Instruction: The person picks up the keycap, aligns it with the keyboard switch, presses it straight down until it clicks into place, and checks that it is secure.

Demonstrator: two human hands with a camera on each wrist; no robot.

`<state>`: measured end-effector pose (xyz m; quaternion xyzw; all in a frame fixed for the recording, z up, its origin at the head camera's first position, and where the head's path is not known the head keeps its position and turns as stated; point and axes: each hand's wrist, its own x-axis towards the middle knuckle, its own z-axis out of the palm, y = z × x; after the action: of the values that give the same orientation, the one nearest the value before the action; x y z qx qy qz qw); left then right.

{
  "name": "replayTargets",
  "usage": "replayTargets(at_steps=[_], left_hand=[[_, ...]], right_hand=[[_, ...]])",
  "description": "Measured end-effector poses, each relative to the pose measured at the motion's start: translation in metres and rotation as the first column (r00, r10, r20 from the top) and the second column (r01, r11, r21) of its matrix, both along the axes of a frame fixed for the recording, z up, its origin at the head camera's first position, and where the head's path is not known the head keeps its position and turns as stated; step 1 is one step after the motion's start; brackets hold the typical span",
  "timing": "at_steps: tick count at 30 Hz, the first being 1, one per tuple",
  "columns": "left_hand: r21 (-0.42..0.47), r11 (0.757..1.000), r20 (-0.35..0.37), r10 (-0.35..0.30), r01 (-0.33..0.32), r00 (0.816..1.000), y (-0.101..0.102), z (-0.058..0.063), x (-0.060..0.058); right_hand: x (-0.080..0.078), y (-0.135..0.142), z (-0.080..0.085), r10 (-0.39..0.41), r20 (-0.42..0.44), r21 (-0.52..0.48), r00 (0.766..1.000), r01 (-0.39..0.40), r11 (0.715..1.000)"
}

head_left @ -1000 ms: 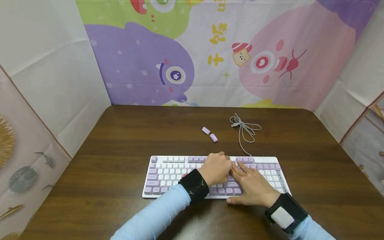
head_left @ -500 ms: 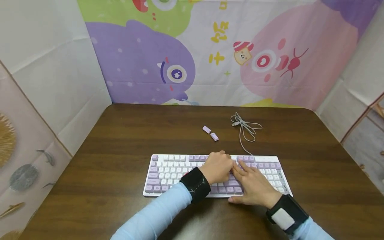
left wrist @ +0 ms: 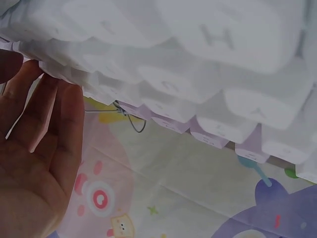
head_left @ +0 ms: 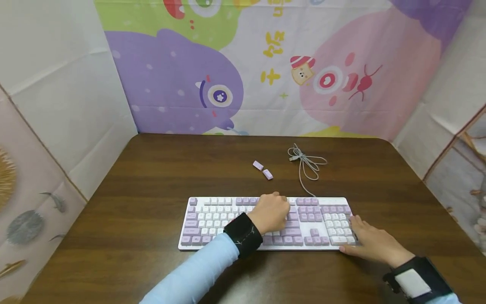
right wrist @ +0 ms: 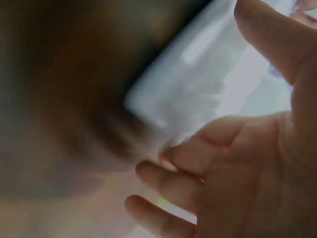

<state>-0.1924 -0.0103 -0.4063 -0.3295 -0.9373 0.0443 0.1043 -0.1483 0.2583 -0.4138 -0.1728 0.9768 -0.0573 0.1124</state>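
Observation:
A white and lilac keyboard [head_left: 305,229] lies on the wooden table [head_left: 159,169]. Over its upper middle, my left hand [head_left: 270,213] bends its fingers down and pinches a keycap among the keys; the keycap itself is hidden behind the hand. The left wrist view has those fingertips [left wrist: 69,91] right at the edge of the key rows, with the thumb at the far left. My right hand [head_left: 373,240] is spread at the keyboard's right end, thumb by the front corner. In the right wrist view, its fingers are loosely extended beside the blurred keyboard end.
Two loose lilac keycaps, one [head_left: 258,165] just behind the other [head_left: 268,174], lie behind the keyboard. A bundled grey USB cable [head_left: 309,162] runs from the keyboard's back edge. Beyond the table hangs a cartoon-printed cloth [head_left: 182,84].
My right hand has moved right, from the keys beside my left hand to the keyboard's right end, uncovering the arrow keys and number pad. The left hand stays in place.

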Motion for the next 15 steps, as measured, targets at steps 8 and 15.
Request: replayTargets(at_steps=[8,15], left_hand=[[0.037,0.999,0.03,0.005,-0.006,1.0,-0.006,0.002,0.001],[0.08,0.996,0.145,-0.039,0.027,0.989,-0.013,0.009,0.0]], right_hand=[[0.003,0.009,-0.007,0.026,-0.091,0.024,0.996,-0.024,0.999],[0.005,0.01,-0.01,0.025,-0.153,0.033,0.988,-0.02,0.999]])
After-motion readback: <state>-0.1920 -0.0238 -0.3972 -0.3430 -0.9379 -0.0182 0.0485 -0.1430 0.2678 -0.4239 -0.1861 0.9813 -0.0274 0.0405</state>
